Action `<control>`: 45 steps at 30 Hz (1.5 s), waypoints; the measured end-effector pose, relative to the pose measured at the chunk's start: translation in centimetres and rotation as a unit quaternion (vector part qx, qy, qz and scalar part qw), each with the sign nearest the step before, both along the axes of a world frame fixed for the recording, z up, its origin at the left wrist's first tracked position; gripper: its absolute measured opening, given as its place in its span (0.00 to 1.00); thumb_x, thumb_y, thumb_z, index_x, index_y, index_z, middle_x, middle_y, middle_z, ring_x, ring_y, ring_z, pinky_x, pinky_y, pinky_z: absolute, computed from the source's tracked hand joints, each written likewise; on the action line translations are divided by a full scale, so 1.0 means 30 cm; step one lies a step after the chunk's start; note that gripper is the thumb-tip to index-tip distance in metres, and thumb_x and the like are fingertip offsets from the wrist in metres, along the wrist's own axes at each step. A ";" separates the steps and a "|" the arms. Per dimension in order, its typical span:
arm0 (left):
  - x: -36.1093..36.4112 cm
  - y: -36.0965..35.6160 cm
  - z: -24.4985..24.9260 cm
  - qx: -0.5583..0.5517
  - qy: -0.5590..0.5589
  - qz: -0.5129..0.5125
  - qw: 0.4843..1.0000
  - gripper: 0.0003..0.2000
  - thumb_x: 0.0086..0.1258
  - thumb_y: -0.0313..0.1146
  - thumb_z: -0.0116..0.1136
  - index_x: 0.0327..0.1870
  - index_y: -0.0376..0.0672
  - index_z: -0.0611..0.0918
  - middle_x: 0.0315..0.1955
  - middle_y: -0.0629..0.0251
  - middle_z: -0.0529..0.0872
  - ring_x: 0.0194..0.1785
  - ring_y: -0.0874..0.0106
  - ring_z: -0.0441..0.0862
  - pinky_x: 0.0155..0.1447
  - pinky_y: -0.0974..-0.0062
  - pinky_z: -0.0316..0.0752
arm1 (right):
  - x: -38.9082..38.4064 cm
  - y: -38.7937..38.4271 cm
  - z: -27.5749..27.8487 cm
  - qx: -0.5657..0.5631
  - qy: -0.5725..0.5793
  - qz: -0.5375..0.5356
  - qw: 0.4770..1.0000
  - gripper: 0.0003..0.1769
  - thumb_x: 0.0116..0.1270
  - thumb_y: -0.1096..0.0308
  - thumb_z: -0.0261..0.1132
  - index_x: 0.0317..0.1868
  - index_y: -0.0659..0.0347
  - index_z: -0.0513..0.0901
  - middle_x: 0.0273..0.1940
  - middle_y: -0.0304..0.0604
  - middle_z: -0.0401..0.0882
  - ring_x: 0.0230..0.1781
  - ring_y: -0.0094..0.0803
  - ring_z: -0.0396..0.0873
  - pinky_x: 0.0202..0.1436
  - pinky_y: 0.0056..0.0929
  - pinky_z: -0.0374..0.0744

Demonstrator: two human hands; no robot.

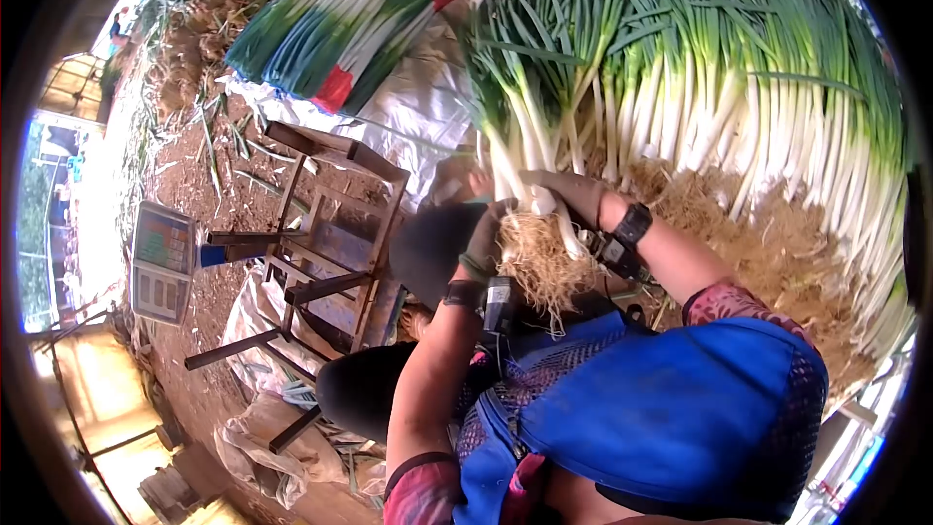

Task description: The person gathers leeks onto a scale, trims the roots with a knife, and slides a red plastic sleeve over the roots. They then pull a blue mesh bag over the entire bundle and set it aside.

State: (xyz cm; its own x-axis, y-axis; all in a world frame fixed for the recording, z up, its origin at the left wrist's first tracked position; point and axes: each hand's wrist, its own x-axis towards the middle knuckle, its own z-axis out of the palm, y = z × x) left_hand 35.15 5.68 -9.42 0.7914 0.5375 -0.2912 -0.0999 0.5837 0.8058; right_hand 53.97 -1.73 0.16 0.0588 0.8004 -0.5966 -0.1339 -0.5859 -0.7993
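Observation:
A small bunch of long green onions (504, 157) is in front of my body, green tops pointing away and tangled roots (546, 258) hanging toward me. My left hand (485, 239), in a dark glove, closes on the white stalks just above the roots from the left. From the right, my gloved right hand (573, 196) wraps round the same stalks; its fingertips are partly hidden. One white stalk end bends down beside my right wrist. Just beyond, the bunch's leaves overlap a long row of green onions (680, 107) lying on the ground.
Left of me stands a wooden-framed stool or rack (335, 204), with a digital scale display (163, 262) beyond it. Bundled green onions with red wraps (340, 29) lie on white sheeting (418, 117) at the back. Loose leaves litter the dirt floor (209, 360).

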 end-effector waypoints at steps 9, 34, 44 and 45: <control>-0.028 0.013 -0.063 0.003 -0.016 -0.054 0.998 0.18 0.78 0.42 0.48 0.58 0.36 0.76 0.49 0.65 0.83 0.52 0.72 0.80 0.60 0.72 0.74 | 0.087 -0.026 -0.261 0.012 0.229 -0.074 0.970 0.28 0.67 0.48 0.62 0.60 0.59 0.77 0.43 0.40 0.83 0.42 0.26 0.79 0.55 0.27 0.76; -0.009 0.058 -0.138 -0.222 -0.027 -0.120 0.967 0.18 0.77 0.37 0.49 0.62 0.37 0.74 0.52 0.63 0.82 0.54 0.69 0.80 0.62 0.68 0.75 | 0.014 -0.028 -0.223 -0.050 -0.071 0.101 0.991 0.27 0.70 0.47 0.56 0.58 0.60 0.75 0.42 0.47 0.81 0.41 0.33 0.81 0.48 0.29 0.81; -0.062 -0.002 -0.063 0.364 0.166 -0.240 0.885 0.16 0.69 0.21 0.53 0.57 0.39 0.81 0.56 0.64 0.81 0.56 0.70 0.78 0.63 0.71 0.73 | 0.073 -0.022 -0.290 0.043 -0.107 0.032 0.993 0.29 0.72 0.46 0.54 0.60 0.61 0.74 0.48 0.49 0.79 0.39 0.32 0.80 0.44 0.28 0.80; -0.046 -0.001 -0.011 0.328 0.099 -0.244 0.907 0.18 0.67 0.19 0.54 0.58 0.39 0.80 0.56 0.63 0.81 0.57 0.70 0.78 0.63 0.71 0.72 | 0.066 -0.005 -0.372 0.112 -0.175 0.095 0.973 0.29 0.73 0.46 0.53 0.63 0.61 0.73 0.54 0.50 0.78 0.47 0.34 0.80 0.53 0.28 0.77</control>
State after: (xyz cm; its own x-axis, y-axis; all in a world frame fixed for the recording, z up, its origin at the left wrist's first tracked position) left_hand 33.78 5.66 -9.76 0.9489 0.2457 -0.1982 0.2267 -0.0931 0.9695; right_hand 55.96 -1.89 -11.01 0.0643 0.9246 -0.3755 0.2637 -0.3787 -0.8872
